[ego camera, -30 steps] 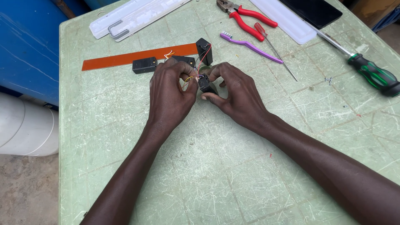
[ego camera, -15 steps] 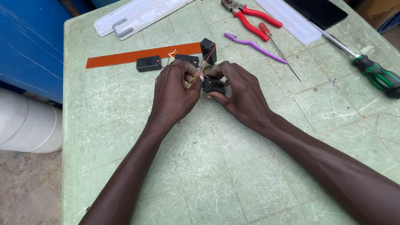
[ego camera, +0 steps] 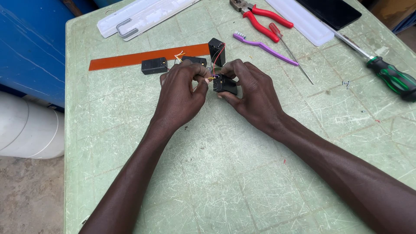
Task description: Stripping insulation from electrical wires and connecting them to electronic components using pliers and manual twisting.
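My right hand [ego camera: 250,94] grips a small black box [ego camera: 225,84] between thumb and fingers, just above the green table [ego camera: 216,173]. My left hand [ego camera: 181,93] pinches thin wires [ego camera: 209,78] that run into the box's left side. Three more small black boxes lie beyond the hands: one flat [ego camera: 154,66], one partly hidden behind my left fingers [ego camera: 194,60], one upright with a red wire [ego camera: 216,51].
An orange strip [ego camera: 130,58] lies behind the hands. Farther back are a white plastic case [ego camera: 138,16], red-handled pliers [ego camera: 260,17], a purple toothbrush [ego camera: 264,47], a thin red screwdriver [ego camera: 290,51] and a green-handled screwdriver [ego camera: 390,78]. A blue container stands left of the table.
The hands and the box stay together at the same spot on the table; the fingers shift slightly on the wires. The view has drifted a little.
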